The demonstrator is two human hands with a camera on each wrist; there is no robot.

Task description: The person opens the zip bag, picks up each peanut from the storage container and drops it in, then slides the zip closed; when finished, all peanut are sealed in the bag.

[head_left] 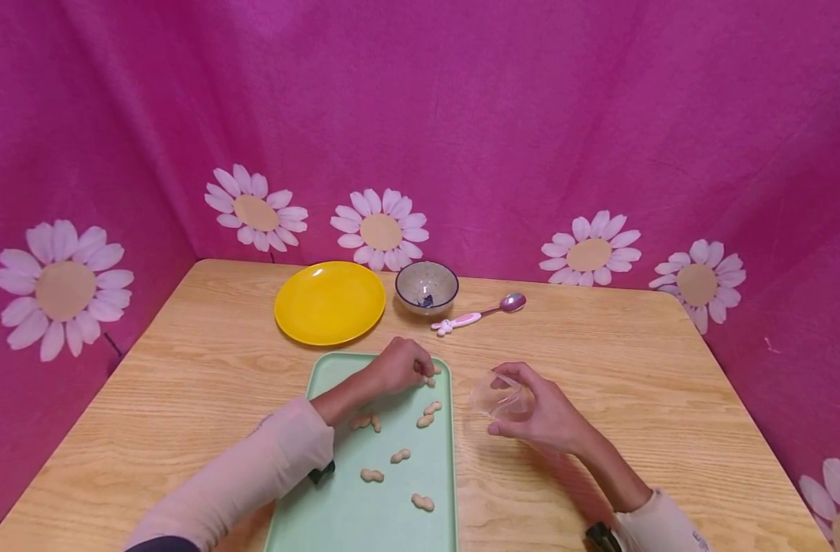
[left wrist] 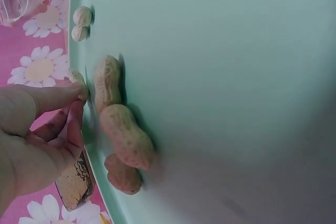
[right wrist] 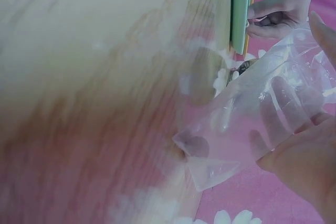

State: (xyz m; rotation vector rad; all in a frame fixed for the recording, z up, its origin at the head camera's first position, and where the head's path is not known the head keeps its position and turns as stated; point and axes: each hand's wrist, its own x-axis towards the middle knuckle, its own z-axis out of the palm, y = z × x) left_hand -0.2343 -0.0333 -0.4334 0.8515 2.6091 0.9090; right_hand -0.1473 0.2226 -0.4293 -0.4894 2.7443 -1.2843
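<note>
Between thumb and fingers my left hand pinches a peanut at the far right end of a light green tray. Close by on the tray lie several unshelled peanuts, seen large in the left wrist view. More peanuts are scattered toward the tray's near end. To the right of the tray, my right hand holds a clear plastic bag, its fingers showing through the film. What the bag contains is hard to see; it looks transparent throughout.
Behind the tray stand a yellow plate and a small speckled bowl with a dark rim. A spoon with a pink rabbit handle lies to the bowl's right. A pink flowered cloth hangs around the wooden table.
</note>
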